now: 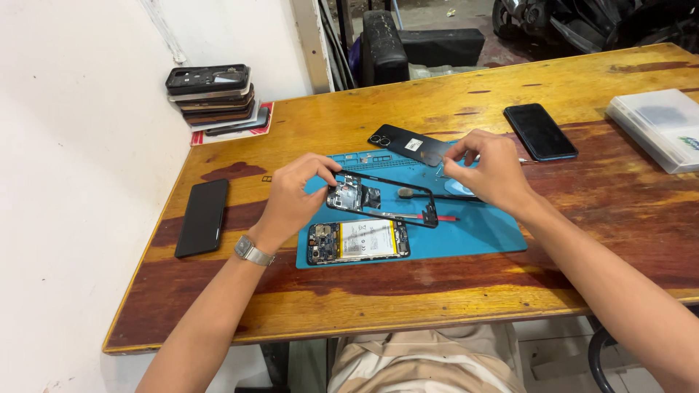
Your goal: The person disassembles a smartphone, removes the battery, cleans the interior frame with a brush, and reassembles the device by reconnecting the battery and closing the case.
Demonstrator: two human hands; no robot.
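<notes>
Phone frame [382, 196] — lifted clear above the opened phone [357, 241] by the left hand [295, 196]; right hand [489, 169] pinches something small — setting it down safely seems next.

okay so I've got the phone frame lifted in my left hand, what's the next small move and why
Probably set the frame down on a bare part of the blue mat. Your left hand holds it by one end above the opened phone and the red-handled tool, while your right hand is busy with something small.
</notes>
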